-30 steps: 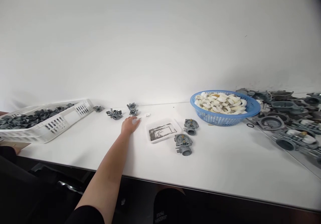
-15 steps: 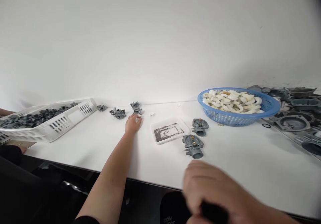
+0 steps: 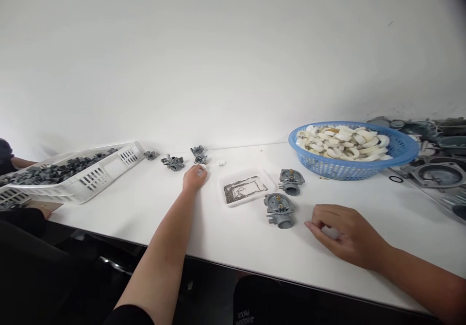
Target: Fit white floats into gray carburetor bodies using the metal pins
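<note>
Fingers curled together, my left hand (image 3: 194, 178) rests on the table just in front of a small grey carburetor (image 3: 199, 159). A whitish patch shows at its fingertips, too small to name. My right hand (image 3: 345, 235) is over the table at the right, its thumb against bent fingers; anything inside the grip is hidden. To its left, a carburetor body (image 3: 280, 211) lies with brass parts facing up. Behind that one is a similar carburetor body (image 3: 291, 181). Thin metal pins lie in a white tray (image 3: 267, 177) between my hands.
White curved pieces fill a blue basket (image 3: 353, 169) at back right. Beside it are grey metal castings (image 3: 437, 174) and a black ring (image 3: 396, 179). A white crate (image 3: 83, 196) of dark parts stands left, near another person's arm (image 3: 24, 162). More carburetors (image 3: 173, 162) line the wall.
My right hand has moved up and right from the near table edge, now over the tabletop. My left hand stays by the small carburetor. The view has shifted slightly.
</note>
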Tool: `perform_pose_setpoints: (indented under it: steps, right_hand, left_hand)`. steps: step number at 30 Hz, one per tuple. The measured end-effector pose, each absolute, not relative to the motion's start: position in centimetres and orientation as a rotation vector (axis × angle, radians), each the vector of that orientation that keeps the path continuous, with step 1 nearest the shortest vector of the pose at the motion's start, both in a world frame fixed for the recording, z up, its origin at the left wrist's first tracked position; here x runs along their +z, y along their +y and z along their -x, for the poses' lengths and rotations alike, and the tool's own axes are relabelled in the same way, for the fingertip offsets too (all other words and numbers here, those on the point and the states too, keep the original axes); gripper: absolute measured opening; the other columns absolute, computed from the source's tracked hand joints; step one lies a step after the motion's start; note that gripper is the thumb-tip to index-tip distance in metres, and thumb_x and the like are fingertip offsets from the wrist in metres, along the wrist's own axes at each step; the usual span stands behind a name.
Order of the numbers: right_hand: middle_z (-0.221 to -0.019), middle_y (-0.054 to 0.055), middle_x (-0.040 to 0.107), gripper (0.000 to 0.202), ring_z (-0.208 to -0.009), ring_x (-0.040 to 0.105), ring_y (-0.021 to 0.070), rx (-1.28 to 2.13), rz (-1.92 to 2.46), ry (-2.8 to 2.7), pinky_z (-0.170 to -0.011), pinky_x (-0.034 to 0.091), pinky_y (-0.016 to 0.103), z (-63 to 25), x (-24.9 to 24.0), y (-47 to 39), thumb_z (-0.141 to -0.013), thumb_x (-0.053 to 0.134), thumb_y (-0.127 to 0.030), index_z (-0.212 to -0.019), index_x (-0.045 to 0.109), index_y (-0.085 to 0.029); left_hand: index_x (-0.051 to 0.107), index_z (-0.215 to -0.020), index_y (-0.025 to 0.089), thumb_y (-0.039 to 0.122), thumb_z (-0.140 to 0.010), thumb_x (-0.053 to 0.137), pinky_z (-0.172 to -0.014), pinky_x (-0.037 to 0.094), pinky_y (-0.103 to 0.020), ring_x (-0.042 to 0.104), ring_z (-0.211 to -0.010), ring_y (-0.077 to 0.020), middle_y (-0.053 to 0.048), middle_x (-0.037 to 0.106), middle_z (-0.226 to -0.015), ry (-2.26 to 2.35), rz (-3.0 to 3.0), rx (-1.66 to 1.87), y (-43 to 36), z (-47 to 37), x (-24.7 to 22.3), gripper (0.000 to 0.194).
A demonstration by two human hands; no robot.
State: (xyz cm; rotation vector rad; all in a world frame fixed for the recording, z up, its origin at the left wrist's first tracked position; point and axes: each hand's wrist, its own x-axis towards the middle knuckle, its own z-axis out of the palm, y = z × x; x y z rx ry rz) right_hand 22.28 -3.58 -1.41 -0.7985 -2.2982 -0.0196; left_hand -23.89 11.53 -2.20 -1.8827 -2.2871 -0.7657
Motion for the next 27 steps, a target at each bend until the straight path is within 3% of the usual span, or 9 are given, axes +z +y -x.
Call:
perform_pose_setpoints:
  steps: [7, 11, 17, 22, 27]
  right_hand:
    - [-0.061, -0.004, 0.044, 0.029, -0.055, 0.039, 0.0112, 0.201, 0.934, -1.956, -0.053, 0.034, 0.026, -21.6, -1.8, -1.4, -0.093, 0.057, -0.024, -0.069, 0.041, -0.022]
    - [-0.058, -0.005, 0.038, 0.032, -0.053, 0.034, 0.0106, 0.231, 0.903, -1.841, -0.051, 0.032, 0.026, -21.2, -1.5, -0.9, -0.092, 0.057, -0.024, -0.066, 0.038, -0.022]
    - [-0.056, -0.005, 0.035, 0.035, -0.052, 0.029, 0.0094, 0.265, 0.9, -1.774, -0.048, 0.029, 0.024, -21.0, -1.3, -0.8, -0.091, 0.057, -0.023, -0.064, 0.036, -0.021]
    - [-0.056, -0.006, 0.034, 0.034, -0.051, 0.029, 0.0082, 0.274, 0.881, -1.793, -0.048, 0.029, 0.023, -20.9, -1.1, -1.0, -0.09, 0.057, -0.02, -0.064, 0.036, -0.021]
    - [-0.055, -0.006, 0.033, 0.036, -0.05, 0.029, 0.0078, 0.312, 0.889, -1.774, -0.046, 0.029, 0.022, -20.9, -1.2, -0.9, -0.09, 0.057, -0.021, -0.063, 0.034, -0.021]
  left_hand:
    - [0.062, -0.105, 0.028, 0.04, -0.083, 0.056, -0.086, 0.049, -0.039, 0.067, -0.1, -0.0295, -0.007, 0.073, -0.107, -2.323, 1.798, -0.777, 11.6, 23.8, -2.1, 0.026]
    - [0.059, -0.113, 0.022, 0.047, -0.087, 0.054, -0.101, 0.043, -0.047, 0.061, -0.114, -0.0326, -0.012, 0.068, -0.116, -2.206, 1.74, -0.865, 10.7, 22.9, -1.7, 0.036]
    - [0.062, -0.124, 0.029, 0.046, -0.094, 0.05, -0.108, 0.041, -0.04, 0.058, -0.119, -0.0247, -0.006, 0.066, -0.121, -1.959, 2.034, -0.843, 12.2, 19.5, -1.8, 0.036]
    - [0.074, -0.103, 0.03, 0.047, -0.09, 0.056, -0.103, 0.046, -0.041, 0.061, -0.113, -0.0255, -0.005, 0.067, -0.117, -1.984, 2.145, -0.821, 14.8, 18.3, -2.4, 0.028]
    - [0.073, -0.093, 0.026, 0.041, -0.087, 0.059, -0.104, 0.045, -0.04, 0.06, -0.116, -0.0256, -0.005, 0.066, -0.123, -2.036, 2.127, -0.835, 15.7, 18.8, -2.8, 0.021]
